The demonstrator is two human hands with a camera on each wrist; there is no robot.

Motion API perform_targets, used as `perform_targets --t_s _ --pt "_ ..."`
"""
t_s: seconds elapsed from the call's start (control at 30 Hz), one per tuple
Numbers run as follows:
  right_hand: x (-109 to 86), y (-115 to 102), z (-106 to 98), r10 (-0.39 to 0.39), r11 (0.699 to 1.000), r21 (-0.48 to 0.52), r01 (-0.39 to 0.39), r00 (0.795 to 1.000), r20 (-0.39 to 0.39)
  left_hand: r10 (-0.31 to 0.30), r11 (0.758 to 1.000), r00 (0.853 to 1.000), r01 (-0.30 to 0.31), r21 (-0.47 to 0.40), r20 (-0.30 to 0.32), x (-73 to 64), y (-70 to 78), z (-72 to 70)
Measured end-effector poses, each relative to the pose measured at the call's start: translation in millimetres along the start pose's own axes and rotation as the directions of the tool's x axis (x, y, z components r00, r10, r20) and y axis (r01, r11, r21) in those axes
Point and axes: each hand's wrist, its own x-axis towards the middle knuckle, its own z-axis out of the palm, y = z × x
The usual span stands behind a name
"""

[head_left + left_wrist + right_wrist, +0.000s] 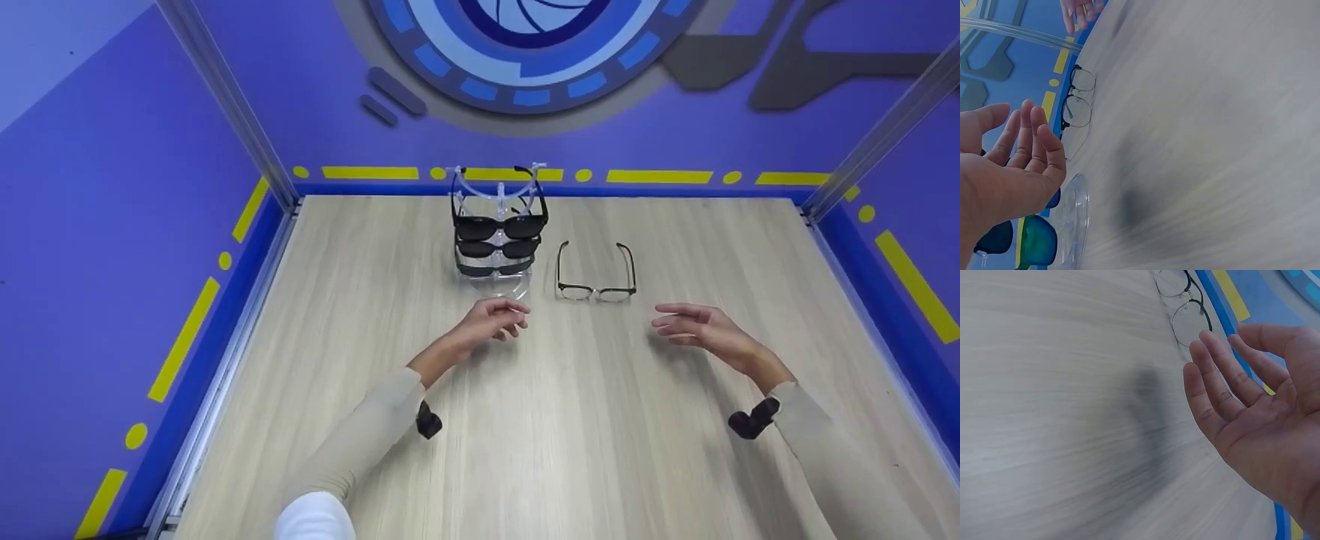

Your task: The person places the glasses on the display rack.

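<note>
A pair of eyeglasses (595, 292) with a dark upper rim lies on the table, its temples unfolded and pointing to the back wall. To its left stands a clear display stand (501, 196) carrying several sunglasses (499, 228), one above another. My left hand (491, 321) hovers just in front of the stand's base, its fingers loosely bent with nothing between them. On the right, my right hand (701, 330) hangs above the table, near and to the right of the eyeglasses, fingers relaxed and holding nothing. Green-tinted sunglasses (1037, 241) show beneath the left hand in the left wrist view.
The wooden table (540, 450) is bounded by a blue back wall (637, 142) and side walls with yellow markings. Metal posts (232, 105) stand at the back corners. A small black wrist camera (429, 421) is on the left forearm, another (754, 420) on the right.
</note>
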Motion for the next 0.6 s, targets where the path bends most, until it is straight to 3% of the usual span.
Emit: perform_targets --t_s 0.3,0.47,0.6 --pt "2.4 10.1 -5.9 0.007 0.999 0.032 -0.006 1.000 -0.029 -0.048 0.998 0.997 0.045 -0.047 -0.064 30.8 -4.8 16.0" --pt "12.6 10.2 -4.0 0.017 0.988 0.151 -0.009 0.999 -0.050 -0.107 0.992 0.986 0.098 -0.075 -0.126 53.2 -6.8 29.5" --pt "25.8 8.0 3.2 0.024 0.964 0.265 -0.008 0.998 -0.059 -0.128 0.986 0.974 0.105 -0.133 -0.186 67.0 -9.8 38.0"
